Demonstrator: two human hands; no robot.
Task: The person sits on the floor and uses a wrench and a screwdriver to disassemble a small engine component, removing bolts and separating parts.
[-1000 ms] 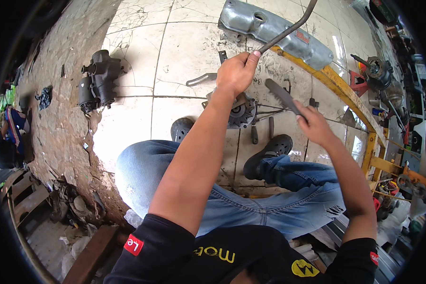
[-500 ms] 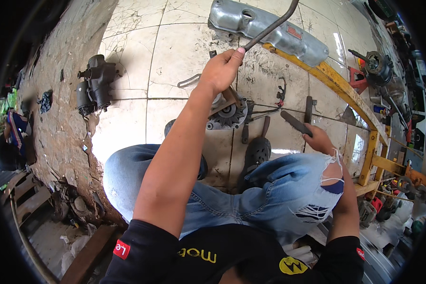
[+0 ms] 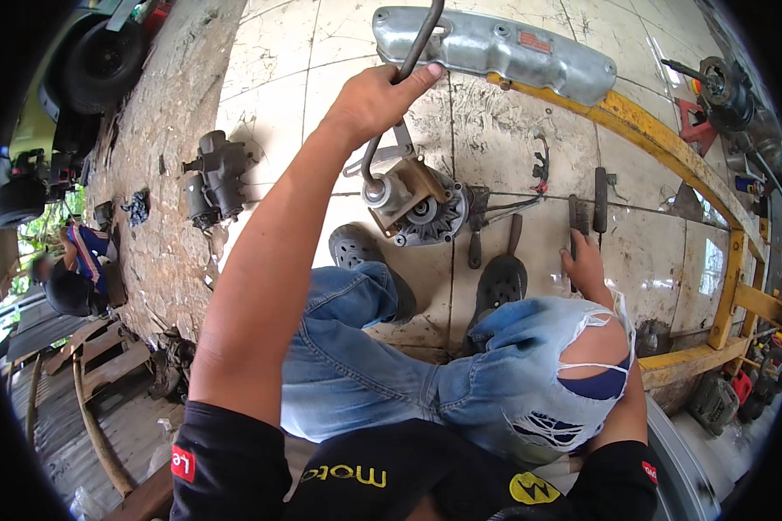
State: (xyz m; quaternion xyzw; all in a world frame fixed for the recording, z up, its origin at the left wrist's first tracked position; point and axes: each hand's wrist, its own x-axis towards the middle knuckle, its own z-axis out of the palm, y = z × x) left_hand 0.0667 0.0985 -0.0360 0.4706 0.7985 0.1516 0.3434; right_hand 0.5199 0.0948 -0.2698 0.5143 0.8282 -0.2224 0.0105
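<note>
My left hand (image 3: 375, 102) is closed around a dark bent metal bar (image 3: 421, 42), held up at a slant. The bar's lower end meets a round metal cup-like part (image 3: 384, 195) on top of an alternator (image 3: 447, 217). The alternator has a brown metal bracket (image 3: 419, 184) and an exposed fan, and sits on the tiles between my feet. Off to the right, my right hand (image 3: 587, 267) grips a dark brush (image 3: 579, 215) by one end, low near the floor. Its bristles show only in part.
A silver valve cover (image 3: 495, 48) lies at the far side, by a yellow metal frame (image 3: 634, 126) curving down the right. A dark cast-metal part (image 3: 219, 178) stands left. A dark flat bar (image 3: 600, 200) and a wire piece (image 3: 540, 165) lie on the tiles. Another person (image 3: 78, 269) sits far left.
The view has shifted, uncovering more of the alternator. My left hand still holds the bar, which now stands steeper. The brush in my right hand has swung from slanting left to pointing away from me.
</note>
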